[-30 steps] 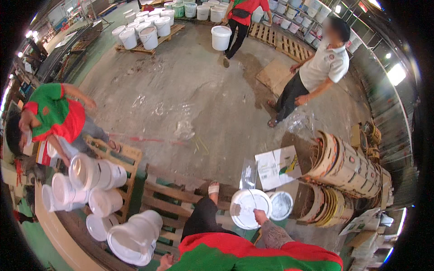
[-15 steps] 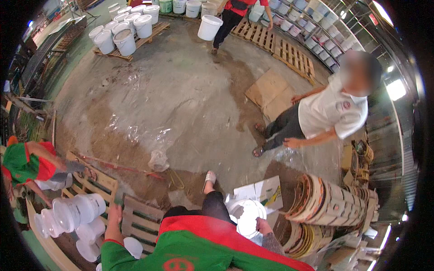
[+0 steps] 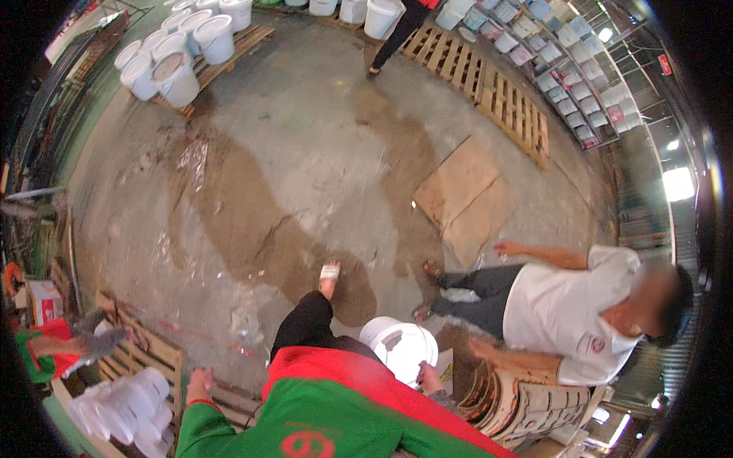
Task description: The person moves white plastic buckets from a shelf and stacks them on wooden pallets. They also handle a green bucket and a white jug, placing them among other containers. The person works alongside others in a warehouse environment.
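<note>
A round white plastic bucket [image 3: 397, 347] hangs at my right side, in front of my thigh. My right hand [image 3: 431, 378] is closed at its near right edge; whether it grips the rim or a handle is not clear. The bucket's round face is bright, with a grey patch on it. My left hand [image 3: 200, 384] is out to the left with nothing in it, its fingers loosely bent and a little apart. Below and left of that hand, stacked white buckets [image 3: 126, 408] lie tilted beside a wooden pallet [image 3: 156, 347].
A person in a white shirt [image 3: 561, 313] stands close on my right, beside stacked curved cardboard pieces [image 3: 534, 404]. Flattened cardboard [image 3: 466, 198] lies ahead. Lidded white buckets [image 3: 179, 76] fill a pallet at the far left. Another person [image 3: 401, 38] walks far ahead by pallets [image 3: 477, 80]. A co-worker [image 3: 53, 347] is at left.
I have stepped forward, carrying the white bucket along. The person in white is now nearer on my right. The far walker's bucket now appears near the back row of buckets.
</note>
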{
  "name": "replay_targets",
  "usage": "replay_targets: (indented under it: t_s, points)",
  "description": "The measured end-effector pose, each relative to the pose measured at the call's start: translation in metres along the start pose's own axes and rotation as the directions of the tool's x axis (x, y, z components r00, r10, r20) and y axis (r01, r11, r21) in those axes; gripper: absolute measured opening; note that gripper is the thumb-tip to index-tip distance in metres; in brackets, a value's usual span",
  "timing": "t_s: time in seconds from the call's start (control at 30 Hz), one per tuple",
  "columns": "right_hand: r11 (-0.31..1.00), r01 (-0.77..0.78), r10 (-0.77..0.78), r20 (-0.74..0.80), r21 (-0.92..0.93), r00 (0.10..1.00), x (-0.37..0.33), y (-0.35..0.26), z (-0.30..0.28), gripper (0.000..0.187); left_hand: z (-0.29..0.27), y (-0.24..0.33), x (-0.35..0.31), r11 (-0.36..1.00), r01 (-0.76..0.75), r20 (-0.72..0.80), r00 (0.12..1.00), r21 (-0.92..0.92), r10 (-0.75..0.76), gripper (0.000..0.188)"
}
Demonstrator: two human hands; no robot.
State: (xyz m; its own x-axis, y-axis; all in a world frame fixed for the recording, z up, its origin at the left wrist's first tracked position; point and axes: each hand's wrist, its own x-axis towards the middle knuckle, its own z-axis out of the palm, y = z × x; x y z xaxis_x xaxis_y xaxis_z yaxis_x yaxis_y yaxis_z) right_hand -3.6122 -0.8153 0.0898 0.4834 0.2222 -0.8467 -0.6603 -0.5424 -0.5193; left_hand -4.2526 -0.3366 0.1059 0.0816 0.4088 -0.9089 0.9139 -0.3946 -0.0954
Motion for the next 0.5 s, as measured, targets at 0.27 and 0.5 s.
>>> replay_targets:
  t_s: [0.27, 0.5]
  points:
    - [0.970, 0.165, -0.181, -0.078, -0.180, 0.980, 0.137, -0.285, 0.075, 0.024, -0.584, 0.146, 0.227, 0.915, -0.185, -0.639, 0.763, -0.358, -0.096, 0.053]
    - [0.999, 0.046, -0.046, -0.007, 0.023, 0.999, 0.315, -0.530, 0.113, 0.024, -0.906, 0.302, 0.293, 0.863, -0.340, -0.712, 0.701, -0.373, -0.032, 0.051]
